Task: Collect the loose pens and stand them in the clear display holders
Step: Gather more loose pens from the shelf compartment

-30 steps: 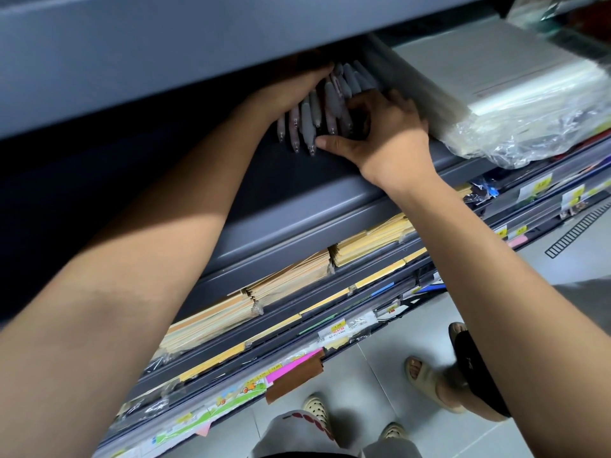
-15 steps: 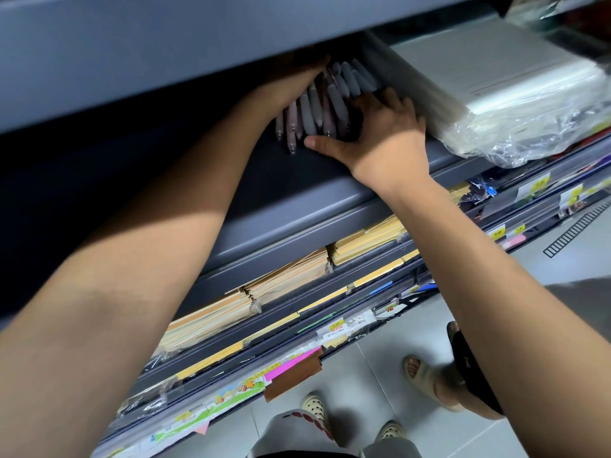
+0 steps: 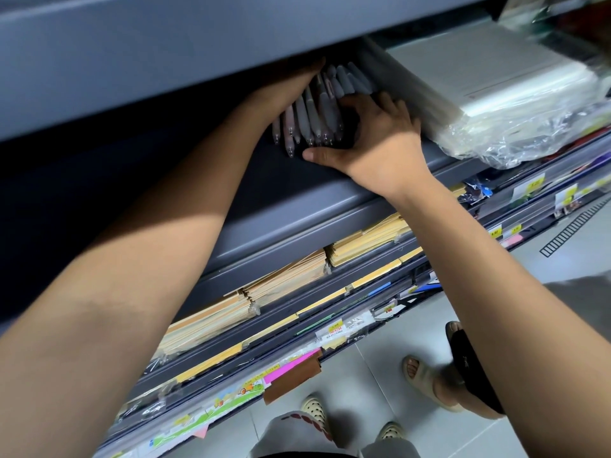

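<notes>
Several pale grey and pinkish pens [image 3: 317,117] lie bunched on a dark grey shelf [image 3: 297,193], with their tips pointing toward me. My left hand [image 3: 287,94] reaches under the upper shelf and presses against the bunch's left side, its fingers hidden in the shadow. On the bunch's right side is my right hand [image 3: 380,140]. Its fingers curl over the pens and its thumb stretches left beneath the tips.
An upper shelf [image 3: 165,61] overhangs the pens closely. A plastic-wrapped white stack [image 3: 479,81] sits just right of my right hand. Lower shelves hold tan envelope stacks [image 3: 287,276] and price tags. Another person's sandalled feet [image 3: 426,378] stand on the tiled floor.
The pens have been pushed closer together between my hands. My right thumb has slid a little left under the tips.
</notes>
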The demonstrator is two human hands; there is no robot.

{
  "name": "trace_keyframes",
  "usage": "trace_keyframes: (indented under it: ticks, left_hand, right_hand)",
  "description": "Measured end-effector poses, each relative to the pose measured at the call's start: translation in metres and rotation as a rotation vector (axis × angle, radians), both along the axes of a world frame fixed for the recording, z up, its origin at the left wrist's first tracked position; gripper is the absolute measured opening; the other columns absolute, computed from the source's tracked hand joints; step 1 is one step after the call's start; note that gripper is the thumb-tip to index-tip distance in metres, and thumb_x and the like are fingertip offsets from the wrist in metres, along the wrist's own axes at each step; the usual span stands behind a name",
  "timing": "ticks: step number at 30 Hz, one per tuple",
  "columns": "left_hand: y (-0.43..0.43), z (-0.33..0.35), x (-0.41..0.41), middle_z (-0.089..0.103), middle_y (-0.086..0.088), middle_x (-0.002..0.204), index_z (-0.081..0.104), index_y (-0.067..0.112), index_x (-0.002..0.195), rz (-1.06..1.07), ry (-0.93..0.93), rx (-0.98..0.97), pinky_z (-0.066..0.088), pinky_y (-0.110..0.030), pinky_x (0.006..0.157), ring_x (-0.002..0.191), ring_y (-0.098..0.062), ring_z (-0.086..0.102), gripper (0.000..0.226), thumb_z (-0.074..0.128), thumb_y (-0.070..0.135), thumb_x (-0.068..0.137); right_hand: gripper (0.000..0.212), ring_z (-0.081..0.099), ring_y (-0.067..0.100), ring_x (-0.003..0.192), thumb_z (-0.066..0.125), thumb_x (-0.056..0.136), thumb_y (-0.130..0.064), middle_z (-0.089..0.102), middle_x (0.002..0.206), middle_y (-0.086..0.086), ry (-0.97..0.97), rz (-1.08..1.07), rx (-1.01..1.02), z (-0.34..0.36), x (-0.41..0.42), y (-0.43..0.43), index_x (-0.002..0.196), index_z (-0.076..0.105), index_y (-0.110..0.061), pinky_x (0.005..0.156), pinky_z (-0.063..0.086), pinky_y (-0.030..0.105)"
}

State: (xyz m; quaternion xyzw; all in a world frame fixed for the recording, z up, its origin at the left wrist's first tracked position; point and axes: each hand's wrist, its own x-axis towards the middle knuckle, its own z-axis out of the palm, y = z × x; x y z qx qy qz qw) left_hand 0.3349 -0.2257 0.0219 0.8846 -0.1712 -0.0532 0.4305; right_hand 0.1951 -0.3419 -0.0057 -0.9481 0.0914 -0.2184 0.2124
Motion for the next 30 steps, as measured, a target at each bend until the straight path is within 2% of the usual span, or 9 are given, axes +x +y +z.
trace_keyframes:
  ticks: [4,8,10,12,15,18,21,27,30]
  left_hand:
    - [0.002,0.003,-0.012,0.063,0.003,0.089,0.06,0.029,0.115,0.009,0.084,0.029,0.041,-0.008,0.037,0.056,-0.006,0.062,0.046,0.054,0.066,0.088]
    - [0.001,0.011,-0.017,0.064,-0.002,0.125,0.057,0.027,0.132,-0.084,0.069,0.041,0.053,-0.028,0.091,0.104,-0.019,0.066,0.062,0.052,0.07,0.088]
    - [0.001,0.018,-0.022,0.059,-0.007,0.135,0.049,0.023,0.142,-0.095,0.098,0.091,0.049,-0.045,0.101,0.117,-0.029,0.061,0.067,0.048,0.068,0.092]
    - [0.001,0.027,-0.033,0.062,-0.015,0.128,0.054,0.016,0.136,-0.077,0.156,0.161,0.057,-0.044,0.086,0.107,-0.037,0.064,0.058,0.044,0.059,0.098]
    - [-0.002,0.037,-0.042,0.069,-0.017,0.092,0.069,0.01,0.096,-0.198,0.239,0.385,0.052,-0.03,0.038,0.063,-0.033,0.065,0.049,0.036,0.046,0.105]
    - [-0.012,0.046,-0.053,0.066,-0.01,0.066,0.067,0.013,0.074,-0.216,0.252,0.574,0.051,-0.03,0.036,0.045,-0.027,0.062,0.045,0.043,0.038,0.103]
    - [-0.024,0.054,-0.063,0.06,-0.002,0.04,0.063,0.014,0.068,-0.185,0.255,0.741,0.044,-0.032,0.026,0.027,-0.015,0.054,0.044,0.042,0.031,0.103]
    - [-0.039,0.065,-0.074,0.051,-0.005,0.031,0.053,0.007,0.068,-0.196,0.271,0.869,0.038,-0.022,0.022,0.022,-0.013,0.049,0.039,0.039,0.021,0.102]
    - [-0.044,0.069,-0.081,0.054,-0.011,0.034,0.053,0.005,0.066,-0.187,0.338,0.96,0.04,-0.03,0.022,0.024,-0.02,0.053,0.041,0.042,0.024,0.1]
  right_hand:
    - [0.07,0.048,0.027,0.118,0.068,0.06,-0.071,0.057,0.122,0.001,0.013,0.045,0.06,0.003,-0.001,-0.005,0.119,0.06,-0.035,0.1,0.04,0.042]
    - [0.063,0.051,0.025,0.118,0.073,0.066,-0.062,0.06,0.122,0.002,0.045,0.108,0.096,0.007,-0.003,-0.009,0.12,0.062,-0.033,0.102,0.041,0.04]
    - [0.054,0.056,0.02,0.11,0.077,0.068,-0.053,0.064,0.115,0.002,0.042,0.151,0.154,0.01,-0.005,-0.013,0.115,0.067,-0.028,0.098,0.044,0.033]
    - [0.04,0.061,0.011,0.092,0.081,0.07,-0.039,0.067,0.097,-0.003,0.018,0.182,0.269,0.014,-0.008,-0.017,0.104,0.071,-0.021,0.086,0.049,0.025]
    - [0.029,0.055,-0.001,0.071,0.079,0.073,-0.022,0.059,0.073,-0.016,0.001,0.182,0.387,0.014,-0.01,-0.022,0.099,0.07,-0.015,0.066,0.044,0.007]
    - [0.023,0.06,0.006,0.073,0.076,0.074,-0.015,0.065,0.076,-0.007,-0.043,0.155,0.397,0.012,-0.011,-0.02,0.095,0.068,-0.01,0.063,0.042,0.006]
    - [0.021,0.067,0.021,0.089,0.07,0.074,-0.007,0.073,0.092,0.008,-0.108,0.118,0.396,0.01,-0.012,-0.018,0.095,0.068,-0.009,0.08,0.052,0.023]
    - [0.024,0.067,0.019,0.089,0.063,0.073,-0.007,0.073,0.091,0.004,-0.073,0.061,0.41,0.01,-0.01,-0.024,0.094,0.071,-0.015,0.083,0.052,0.026]
    - [0.02,0.067,0.02,0.091,0.066,0.074,-0.007,0.072,0.091,0.006,-0.058,0.054,0.462,0.009,-0.01,-0.024,0.092,0.07,-0.014,0.084,0.053,0.029]
